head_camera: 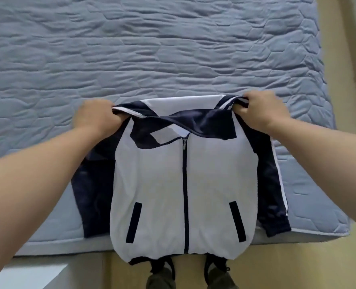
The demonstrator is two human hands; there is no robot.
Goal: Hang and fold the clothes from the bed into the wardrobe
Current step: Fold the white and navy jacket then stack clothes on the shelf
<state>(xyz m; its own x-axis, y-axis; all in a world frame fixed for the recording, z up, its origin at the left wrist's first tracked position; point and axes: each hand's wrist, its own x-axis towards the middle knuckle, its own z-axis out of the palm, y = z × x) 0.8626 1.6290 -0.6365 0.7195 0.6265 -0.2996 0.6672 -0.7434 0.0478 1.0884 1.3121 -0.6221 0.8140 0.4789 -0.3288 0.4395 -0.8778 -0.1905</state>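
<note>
A white zip-up jacket [162, 184] with navy sleeves, navy collar and two navy pocket slits hangs front side towards me over the near edge of the bed [152, 49]. My left hand [95, 116] grips its left shoulder seam. My right hand [260, 108] grips the right shoulder. The zip is closed almost to the collar. The hem hangs past the mattress edge, above my shoes. Both sleeves drop down along the jacket's sides.
The bed's blue quilted cover fills the upper view, bare of other clothes. Beige floor [350, 263] lies to the right and below. My two dark shoes [193, 274] stand at the bed's edge. A pale surface [33, 276] shows at the lower left.
</note>
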